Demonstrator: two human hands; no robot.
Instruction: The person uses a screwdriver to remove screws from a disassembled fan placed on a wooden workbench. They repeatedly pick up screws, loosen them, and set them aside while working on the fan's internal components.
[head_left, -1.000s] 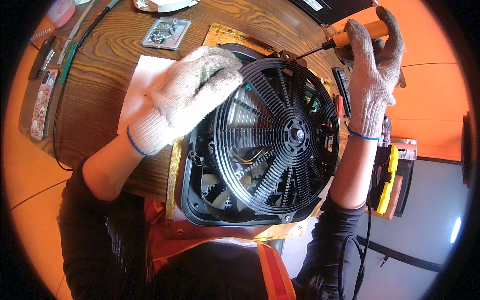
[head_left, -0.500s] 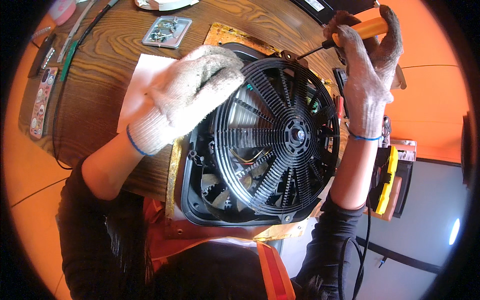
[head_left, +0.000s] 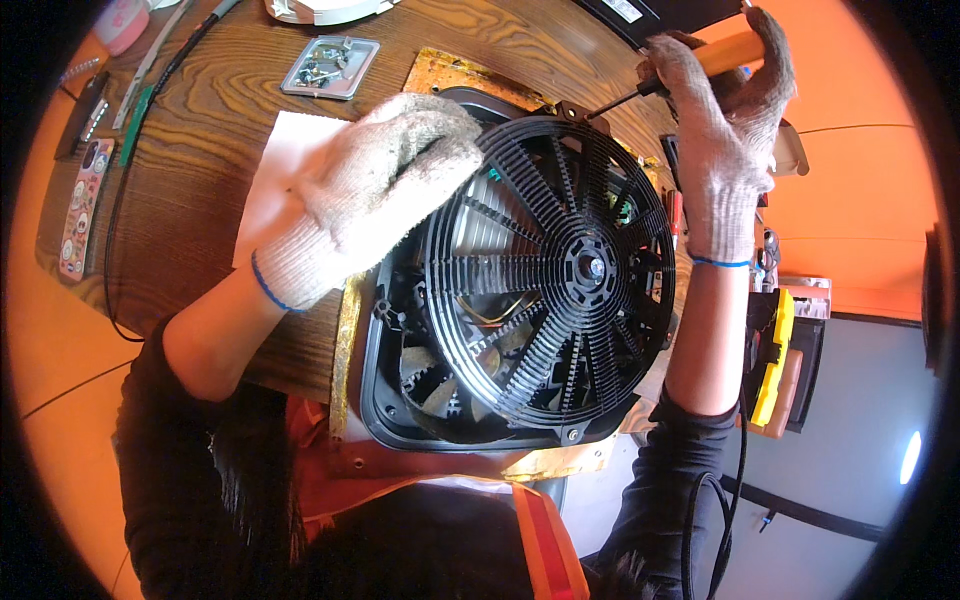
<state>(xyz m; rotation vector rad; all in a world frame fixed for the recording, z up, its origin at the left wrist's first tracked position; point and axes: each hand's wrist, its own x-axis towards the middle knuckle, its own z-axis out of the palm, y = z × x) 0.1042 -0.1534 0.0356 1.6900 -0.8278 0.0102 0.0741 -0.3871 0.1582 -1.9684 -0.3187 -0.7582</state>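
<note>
Wood-grained counter (head_left: 190, 180) beneath, with the black fan guard (head_left: 582, 274) over a dark frame (head_left: 378, 428). Left hand (head_left: 385, 185) bunches its gloved fingers at the guard's upper-left rim — whether gripping, I cannot tell. Right hand (head_left: 725, 155) grasps the screwdriver (head_left: 728, 54) by its orange handle, tip at a far lug (head_left: 572, 112). Ribbed guard looks light, stiff, perhaps brittle — best held by its outer rim.

Orange-handled screwdriver (head_left: 732, 53) in right grip (head_left: 726, 150)

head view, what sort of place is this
Probably a repair or assembly workshop: the right hand holds a screwdriver at a black fan, with a tray of metal parts nearby.
</note>
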